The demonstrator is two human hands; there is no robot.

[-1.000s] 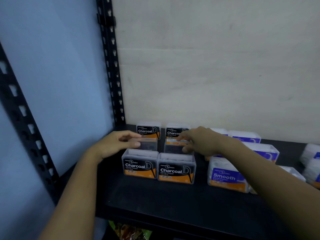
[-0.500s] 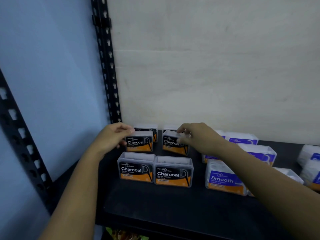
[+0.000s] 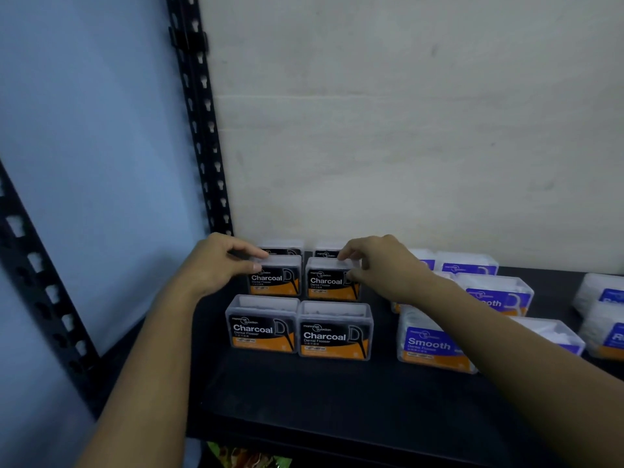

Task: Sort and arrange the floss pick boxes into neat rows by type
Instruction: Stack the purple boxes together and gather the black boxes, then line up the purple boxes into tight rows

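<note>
Two Charcoal boxes, the front pair [image 3: 299,332], stand nearest on the black shelf [image 3: 304,403], side by side and touching, labels forward; to their right, apart from them, a front Smooth box [image 3: 432,347] stands partly hidden by the right forearm.

Behind the front pair sits the middle row; left middle Charcoal box [image 3: 275,278] and right middle Charcoal box [image 3: 332,282] stand just beside each other with a narrow gap, both upright with labels forward, the right one turned very slightly.

Left hand [image 3: 216,265]: fingers curled, thumb and forefinger pinching the clear lid of the left middle Charcoal box at its upper left corner.

Right hand [image 3: 385,268]: fingers curled, forefinger over the lid's top edge and thumb at the front right corner of the right middle Charcoal box; a pinch grip.

Farther back, the rear Charcoal pair [image 3: 283,248] shows only its tops against the pale wall [image 3: 405,130]; more Smooth boxes [image 3: 496,293] run back on the right; a slotted black upright [image 3: 202,130] rises at the shelf's left rear corner.

Against one second ago: the middle pair then showed clear faces with no labels readable; labels now face forward. Against half a second ago: both grips unchanged; the two boxes sit much as they did.
</note>
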